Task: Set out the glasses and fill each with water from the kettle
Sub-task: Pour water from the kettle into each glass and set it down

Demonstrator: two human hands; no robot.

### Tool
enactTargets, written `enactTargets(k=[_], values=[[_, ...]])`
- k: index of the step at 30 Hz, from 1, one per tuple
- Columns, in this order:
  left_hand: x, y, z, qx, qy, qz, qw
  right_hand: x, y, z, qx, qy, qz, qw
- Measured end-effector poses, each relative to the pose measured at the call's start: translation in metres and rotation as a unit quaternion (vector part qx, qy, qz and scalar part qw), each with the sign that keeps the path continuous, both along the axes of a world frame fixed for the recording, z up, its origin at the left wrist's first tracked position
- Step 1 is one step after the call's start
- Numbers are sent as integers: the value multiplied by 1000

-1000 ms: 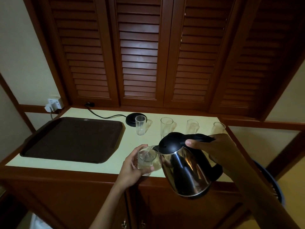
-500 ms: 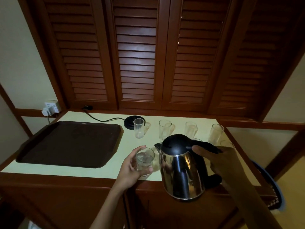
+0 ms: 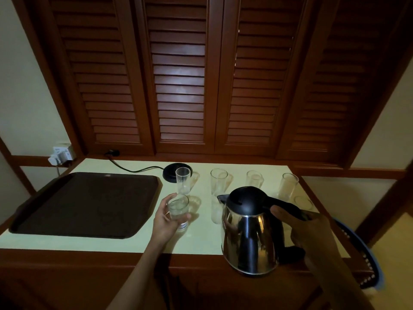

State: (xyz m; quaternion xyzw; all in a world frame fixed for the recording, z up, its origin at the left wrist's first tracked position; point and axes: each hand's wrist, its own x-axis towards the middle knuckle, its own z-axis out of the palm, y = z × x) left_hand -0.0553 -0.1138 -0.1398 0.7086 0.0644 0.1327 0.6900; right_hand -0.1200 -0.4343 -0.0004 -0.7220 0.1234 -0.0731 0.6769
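- The pale yellow-green smooth counter (image 3: 107, 241) carries a dark brown rectangular plastic tray (image 3: 85, 203) with raised rim and clipped corners on its left half.
- The left hand (image 3: 166, 220) is wrapped around a short clear drinking glass (image 3: 178, 210); the glass stands upright near the tray's right edge, its base at or just above the counter, and water is visible in it.
- The right hand (image 3: 306, 229) is clenched on the black plastic handle of a polished stainless-steel kettle with a black domed lid (image 3: 250, 229); the kettle hangs upright over the front right edge of the counter, spout towards the held glass.
- Behind, a row of tall clear tumblers stands apart from one another: first tumbler (image 3: 182, 180), second tumbler (image 3: 218, 182), third tumbler (image 3: 254, 179), fourth tumbler (image 3: 289, 185).
- The first tumbler stands just in front of the round black kettle base (image 3: 172, 175), whose black cord (image 3: 134, 168) runs to the back wall.
- A further glass rim (image 3: 302, 202) shows beyond the kettle handle; another tumbler (image 3: 216, 210) is partly hidden behind the spout.
- Open counter lies along the front edge between the tray and the kettle.
- Dark louvred wooden shutters (image 3: 178, 86) close the rear.
- Change from the earlier frames: the kettle, tipped towards the glass a second ago, is now upright, and the glass has moved left, away from the spout.
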Motion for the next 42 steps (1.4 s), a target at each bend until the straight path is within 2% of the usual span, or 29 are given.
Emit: enactTargets(k=[10, 12, 13, 14, 15, 19, 21, 25, 34, 42], values=[[-4, 2, 9, 3, 43, -37, 998, -1, -14, 2, 5, -8, 3, 1000], [-25, -11, 7, 91, 62, 99, 989, -3, -20, 4, 15, 1, 0, 1000], [-41, -20, 2, 115, 40, 168, 978, -4, -23, 5, 18, 5, 1, 1000], [-58, -32, -1, 100, 17, 202, 974, -6, -25, 5, 22, 4, 0, 1000], [-71, -46, -2, 74, 12, 200, 977, -7, -28, 6, 25, -2, -5, 1000], [-66, -88, -11, 35, 50, 65, 996, -11, -43, 6, 17, -21, -25, 999], [-49, -101, -10, 34, 50, 48, 997, -12, -48, 6, 7, -15, -25, 1000], [-14, -119, -2, 99, 44, 37, 993, -13, -52, 6, -8, -10, -26, 1000], [21, -126, 4, 97, 28, -15, 995, -8, -55, 3, 7, 6, -31, 999], [18, -117, 10, 45, 13, -78, 996, -5, -52, 6, 18, 8, -35, 999]])
